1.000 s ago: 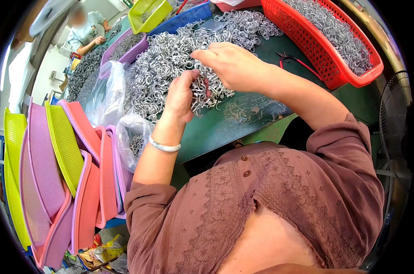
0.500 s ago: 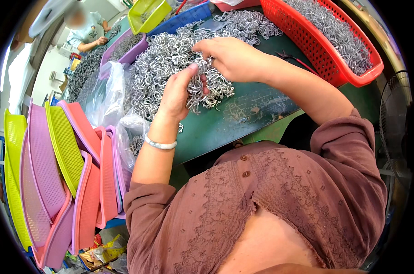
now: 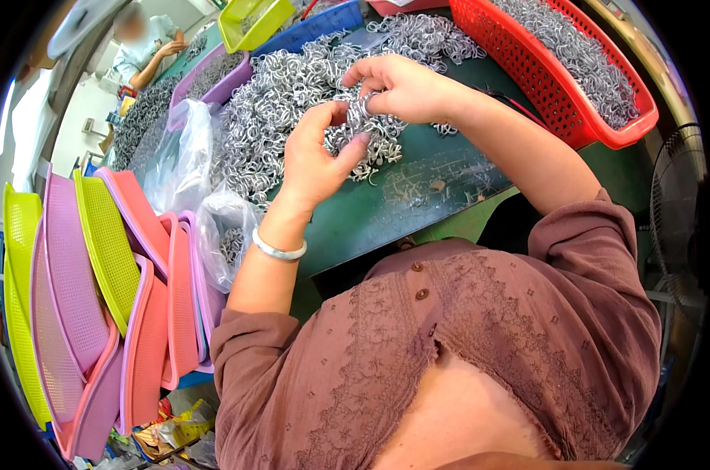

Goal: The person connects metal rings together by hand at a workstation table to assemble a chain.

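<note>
A large heap of silver-grey open metal rings (image 3: 269,102) covers much of the green table. Over its near right side my two hands meet at a small cluster of rings (image 3: 360,119). My right hand (image 3: 406,88) grips this cluster from above, thumb and fingers bent together. From the left, my left hand (image 3: 317,149) curls round the cluster's other side, its forefinger and thumb arched around it. The lower fingers of the left hand are hidden. A pale bangle (image 3: 279,249) circles my left wrist.
A red basket (image 3: 519,59) full of rings stands at right, with red-handled pliers (image 3: 519,108) beside it. Purple (image 3: 234,82), yellow-green (image 3: 253,35) and blue (image 3: 312,31) trays line the far side. Clear plastic bags (image 3: 187,164) and stacked baskets (image 3: 147,337) are at left. Another person (image 3: 147,51) sits beyond.
My left hand has shifted right and its thumb has spread away from the fingers. My right hand has moved slightly right and now grips a cluster of rings. The other person's hands have risen.
</note>
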`<act>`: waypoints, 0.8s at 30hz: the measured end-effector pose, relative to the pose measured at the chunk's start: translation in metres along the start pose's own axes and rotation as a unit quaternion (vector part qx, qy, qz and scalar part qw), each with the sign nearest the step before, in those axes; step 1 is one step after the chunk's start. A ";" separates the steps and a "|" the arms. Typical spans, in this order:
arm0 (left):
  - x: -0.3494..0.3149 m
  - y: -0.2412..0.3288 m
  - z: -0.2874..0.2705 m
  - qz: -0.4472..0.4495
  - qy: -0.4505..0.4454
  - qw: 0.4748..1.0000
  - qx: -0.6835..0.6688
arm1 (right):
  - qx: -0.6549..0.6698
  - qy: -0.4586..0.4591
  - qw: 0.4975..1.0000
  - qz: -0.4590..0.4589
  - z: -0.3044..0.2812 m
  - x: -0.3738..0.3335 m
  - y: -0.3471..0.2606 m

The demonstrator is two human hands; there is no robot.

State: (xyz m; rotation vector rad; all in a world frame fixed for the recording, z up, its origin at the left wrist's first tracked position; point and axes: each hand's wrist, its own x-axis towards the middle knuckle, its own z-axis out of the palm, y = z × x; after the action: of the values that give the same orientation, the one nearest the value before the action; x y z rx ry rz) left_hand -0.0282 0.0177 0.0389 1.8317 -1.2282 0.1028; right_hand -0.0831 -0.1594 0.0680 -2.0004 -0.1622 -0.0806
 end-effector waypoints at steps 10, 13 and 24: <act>0.000 -0.006 -0.001 -0.175 -0.074 0.965 -0.182 | -0.176 0.052 0.974 -0.134 -0.001 -0.002 0.007; 0.003 -0.007 -0.006 -0.230 -0.107 0.924 -0.287 | -0.252 0.077 0.940 -0.214 0.002 -0.005 0.007; -0.001 0.002 -0.011 -0.204 -0.105 0.937 -0.264 | -0.152 0.050 0.969 -0.187 0.000 -0.007 0.008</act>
State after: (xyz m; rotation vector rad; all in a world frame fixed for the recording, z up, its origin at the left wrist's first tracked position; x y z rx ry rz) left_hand -0.0259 0.0254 0.0462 1.5952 -0.8741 -0.6145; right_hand -0.0888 -0.1631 0.0599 -2.2418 -0.4853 -0.4711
